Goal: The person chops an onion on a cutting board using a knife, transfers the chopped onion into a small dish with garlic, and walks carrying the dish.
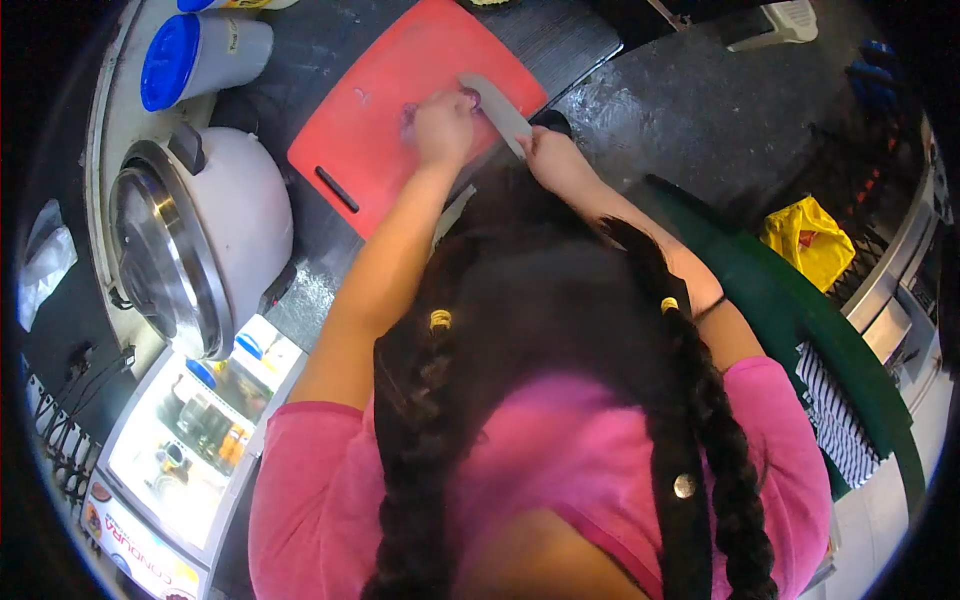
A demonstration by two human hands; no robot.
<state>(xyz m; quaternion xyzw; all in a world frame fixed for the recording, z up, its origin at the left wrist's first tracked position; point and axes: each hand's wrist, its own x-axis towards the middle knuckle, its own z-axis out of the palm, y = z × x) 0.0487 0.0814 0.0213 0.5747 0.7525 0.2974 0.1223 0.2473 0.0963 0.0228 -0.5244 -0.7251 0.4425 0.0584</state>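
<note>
Purple onion (472,97) held in curled left fingers (454,102), just beside knife (500,114); right fingers (540,143) clasp knife.

Gripping a broad-bladed knife (496,109) by the handle in the right hand (552,157), with blade aslant inside the right corner of a red cutting board (370,165). Holding a purple piece (472,98), too blurred to name, at fingertips of the left hand (443,128), close against the blade. Just beside the same hand, more purple bits (408,118); toward the board's far-left edge, a pale shred (361,96). Past its left corner, a white lidded cooker (252,210) and, farther off, a blue-lidded tub (236,50).
</note>
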